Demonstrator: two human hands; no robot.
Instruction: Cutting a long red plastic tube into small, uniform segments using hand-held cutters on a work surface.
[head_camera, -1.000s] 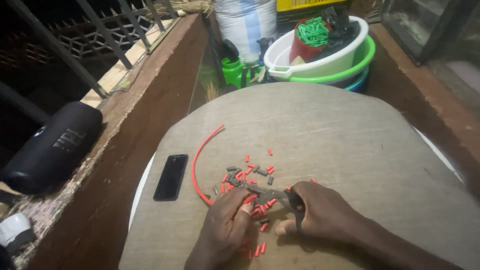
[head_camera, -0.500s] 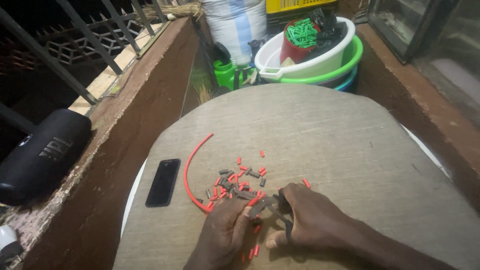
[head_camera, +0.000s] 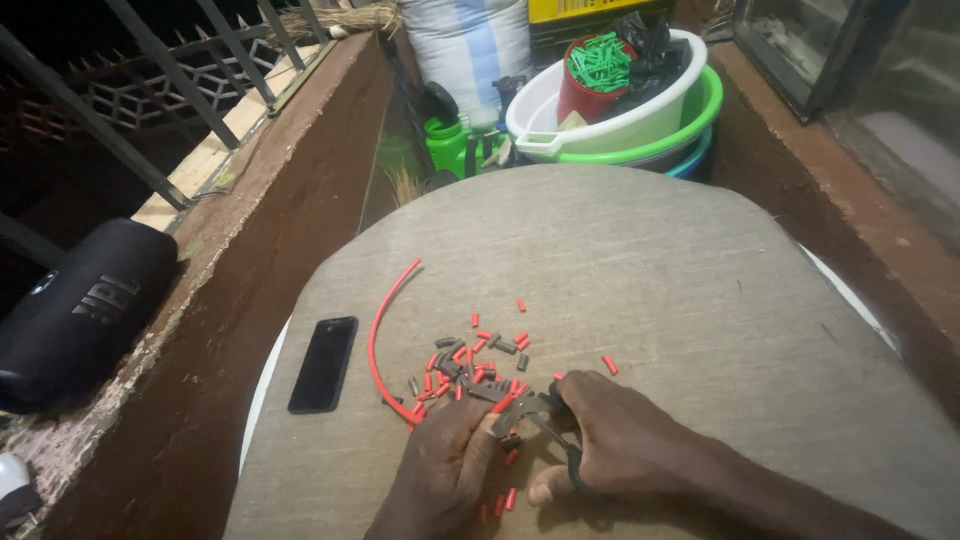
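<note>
My left hand (head_camera: 445, 468) pinches the near end of a long red tube (head_camera: 377, 340) that curves away across the cloth-covered round table (head_camera: 650, 280). My right hand (head_camera: 615, 445) grips dark scissors (head_camera: 530, 412), their blades at the tube end by my left fingers. Several short red and grey cut pieces (head_camera: 475, 362) lie scattered just beyond both hands, with a few more below them near the table's front.
A black phone (head_camera: 324, 363) lies flat left of the pieces. A black cylindrical speaker (head_camera: 75, 315) rests on the brown ledge at left. Behind the table stand stacked white and green basins (head_camera: 640, 115) holding a red cup of green pieces, plus a green bottle (head_camera: 447, 140).
The view has shifted slightly; both hands stay at the same spot with scissors on the tube end. The pile of cut pieces looks about the same.
</note>
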